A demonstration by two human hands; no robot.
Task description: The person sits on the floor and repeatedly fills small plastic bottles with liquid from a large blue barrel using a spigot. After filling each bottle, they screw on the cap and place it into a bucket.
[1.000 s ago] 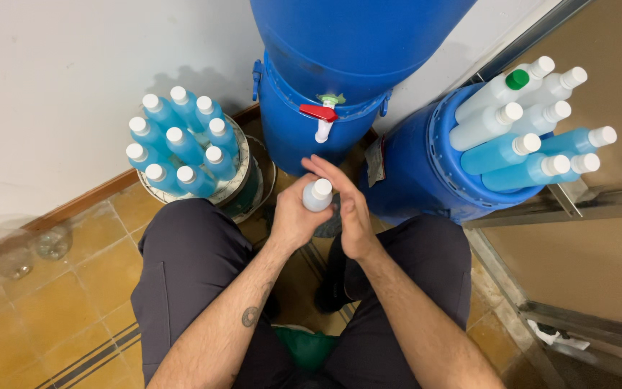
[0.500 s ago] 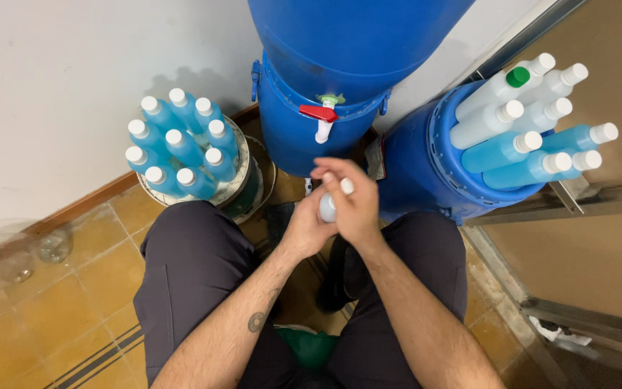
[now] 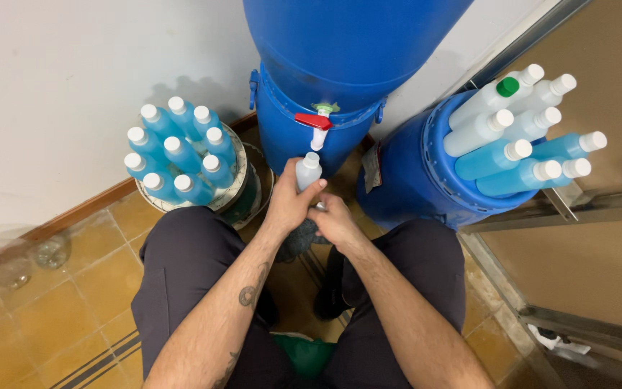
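I sit facing a large blue drum (image 3: 289, 144) with a red-handled white tap (image 3: 315, 122). My left hand (image 3: 289, 205) grips a small pale plastic bottle (image 3: 307, 175) and holds it upright, its neck just under the tap's spout. My right hand (image 3: 336, 223) sits lower, beside the left wrist, with its fingers curled. A small white piece that looks like the bottle's cap (image 3: 322, 207) shows at its fingertips.
Several capped bottles of blue liquid (image 3: 178, 155) stand on a round stand (image 3: 239, 189) at the left. More bottles, blue and whitish (image 3: 516, 133), lie on a second blue drum (image 3: 412, 173) at the right. Clear empty bottles (image 3: 52, 252) lie on the tiled floor.
My right hand closed over the bottle's cap, then dropped away below. My left hand raised the bottle from my lap up to the tap.
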